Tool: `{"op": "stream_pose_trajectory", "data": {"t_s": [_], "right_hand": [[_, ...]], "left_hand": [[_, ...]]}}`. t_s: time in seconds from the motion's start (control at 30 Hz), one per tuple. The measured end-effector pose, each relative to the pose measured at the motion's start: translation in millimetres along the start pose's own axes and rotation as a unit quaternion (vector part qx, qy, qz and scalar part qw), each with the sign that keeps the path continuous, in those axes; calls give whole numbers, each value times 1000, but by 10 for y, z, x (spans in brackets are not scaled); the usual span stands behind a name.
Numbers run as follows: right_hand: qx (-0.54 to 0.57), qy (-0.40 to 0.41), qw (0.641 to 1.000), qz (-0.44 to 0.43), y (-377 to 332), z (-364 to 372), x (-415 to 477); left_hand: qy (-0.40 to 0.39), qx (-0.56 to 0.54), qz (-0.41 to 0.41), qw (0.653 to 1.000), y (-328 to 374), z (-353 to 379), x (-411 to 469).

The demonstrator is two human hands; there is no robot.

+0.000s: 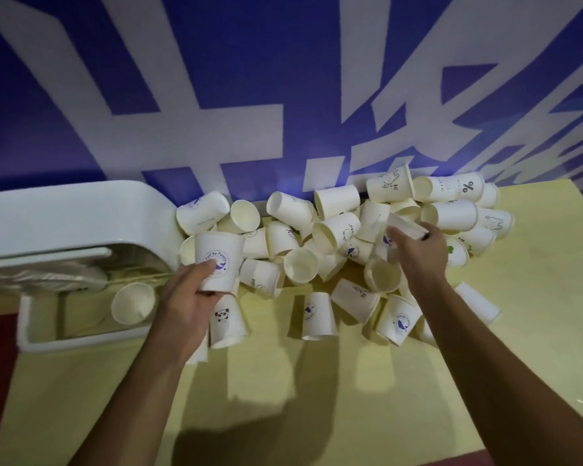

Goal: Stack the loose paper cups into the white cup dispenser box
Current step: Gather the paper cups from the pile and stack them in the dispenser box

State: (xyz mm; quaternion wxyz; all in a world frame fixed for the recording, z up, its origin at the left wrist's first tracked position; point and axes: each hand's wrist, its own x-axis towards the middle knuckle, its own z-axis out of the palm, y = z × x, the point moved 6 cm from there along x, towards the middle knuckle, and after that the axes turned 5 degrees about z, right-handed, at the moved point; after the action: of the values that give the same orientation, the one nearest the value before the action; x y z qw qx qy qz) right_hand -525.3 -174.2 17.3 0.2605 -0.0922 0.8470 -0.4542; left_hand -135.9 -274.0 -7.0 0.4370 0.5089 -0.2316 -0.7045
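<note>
Head view: jumbled white printed paper cups (450, 215)

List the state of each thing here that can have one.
left hand, grips the blue-logo cup
blue-logo cup, upright, held
right hand, grips the pile cup
pile cup, tilted, blurred
dispenser box, open
boxed cup, loose inside box
loose cups, scattered, mostly tipped over

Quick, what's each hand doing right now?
Left hand: holds an upright whale cup.
Right hand: grips a blurry cup in the pile.
</note>
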Motion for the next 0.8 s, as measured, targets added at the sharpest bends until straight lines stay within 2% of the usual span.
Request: {"op": "stream_pose_trajectory", "data": {"t_s": [0.1, 0.23, 0.3, 0.43, 0.63, 0.8], "right_hand": [[-26, -29, 996, -85, -201, 87, -580], [-57, -112, 974, -190, -431, 544, -1522], [-58, -160, 960, -221, -476, 830, -1931], [-38, -230, 948, -219, -366, 1325, -2519], [-72, -259, 932, -242, -215, 1766, -3022], [-74, -259, 916, -297, -262, 2131, -3249]], "left_hand": [[-26, 34, 22, 999, 144, -228, -140], [-125, 84, 59, 987, 444, -666, -332], [-148, 112, 84, 979, 614, -977, -385], [-122, 157, 128, 972, 920, -1604, -431], [-68, 199, 226, 951, 1190, -2094, -400], [-47, 234, 270, 933, 1235, -2235, -385]]}}
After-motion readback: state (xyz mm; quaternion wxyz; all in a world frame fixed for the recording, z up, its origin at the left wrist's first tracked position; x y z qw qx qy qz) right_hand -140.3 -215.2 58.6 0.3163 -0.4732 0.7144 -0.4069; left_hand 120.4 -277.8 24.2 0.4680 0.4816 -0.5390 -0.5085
